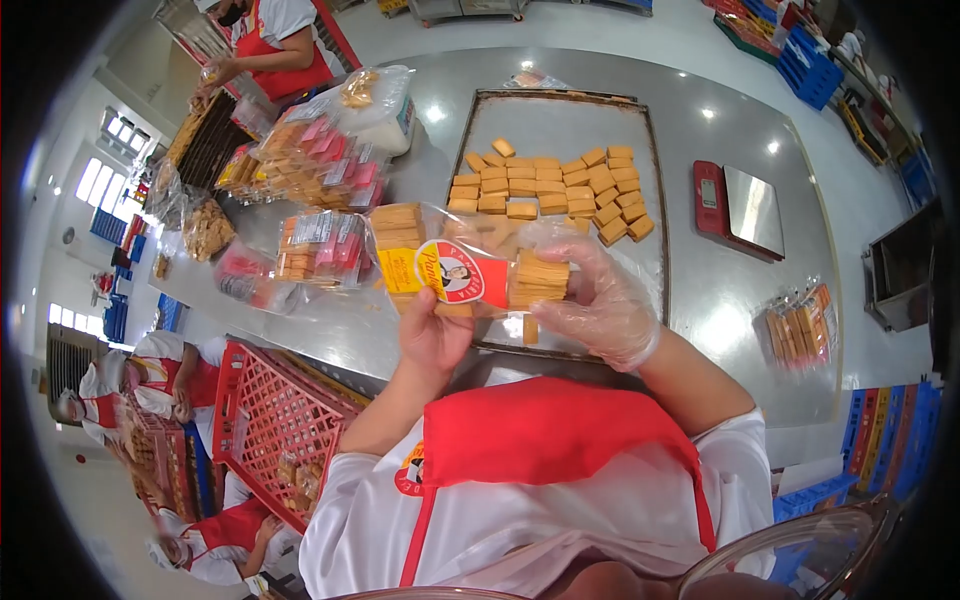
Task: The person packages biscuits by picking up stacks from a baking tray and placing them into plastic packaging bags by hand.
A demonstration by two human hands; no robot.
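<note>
My bare left hand [437, 340] grips a clear plastic bag [462, 272] with a red and yellow printed label, held above the near side of a tray. Stacked rectangular biscuits show inside the bag's left end. On my right hand [608, 308] is a clear plastic glove. Its fingers close around a stack of biscuits [538, 280] at the bag's right end; I cannot tell how deep the stack sits in the bag. Behind both hands, the metal tray [550, 120] carries many loose golden biscuits [537, 180], several rows lying close together.
Filled biscuit packs [325, 240] are piled left of the tray, beside a white container [385, 120]. To the right lie a red kitchen scale [710, 200] and another pack [800, 328]. A red crate [275, 415] stands at lower left. Co-workers [275, 45] work nearby.
</note>
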